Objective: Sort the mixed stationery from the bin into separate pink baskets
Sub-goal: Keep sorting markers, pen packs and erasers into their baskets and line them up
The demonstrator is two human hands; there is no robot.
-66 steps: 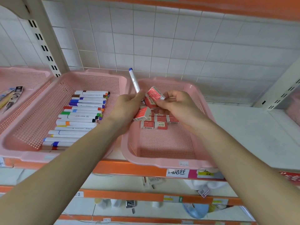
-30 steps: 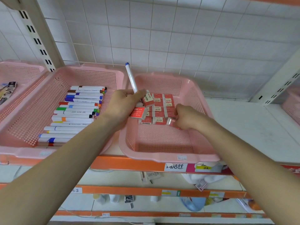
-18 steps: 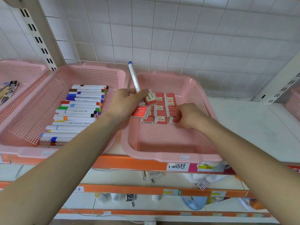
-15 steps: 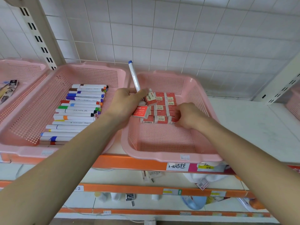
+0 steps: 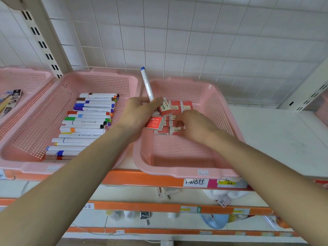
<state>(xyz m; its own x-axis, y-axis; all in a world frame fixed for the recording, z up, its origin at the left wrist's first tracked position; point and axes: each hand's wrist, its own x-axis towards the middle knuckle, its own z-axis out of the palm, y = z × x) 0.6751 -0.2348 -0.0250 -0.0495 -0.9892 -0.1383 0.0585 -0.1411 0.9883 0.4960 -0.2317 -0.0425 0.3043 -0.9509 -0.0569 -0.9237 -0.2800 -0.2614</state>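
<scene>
My left hand (image 5: 140, 113) hovers over the left edge of the right pink basket (image 5: 179, 167). It grips a white marker with a blue cap (image 5: 147, 84) that sticks upward, together with red-and-white erasers (image 5: 154, 123). In the basket lie several boxed erasers (image 5: 181, 107) in rows. My right hand (image 5: 193, 126) rests on the front erasers with its fingers curled over one; the fingertips are partly hidden. The left pink basket (image 5: 23, 167) holds several markers (image 5: 87, 119) laid side by side.
A third pink basket (image 5: 26, 77) at far left holds printed packets (image 5: 10, 100). White shelf (image 5: 276, 139) lies bare to the right. An orange shelf edge (image 5: 142, 178) with price labels runs below, and lower shelves hold assorted goods.
My right hand left the bundle in my left hand, went down into the basket and set an eraser among the rows. My left hand barely moved.
</scene>
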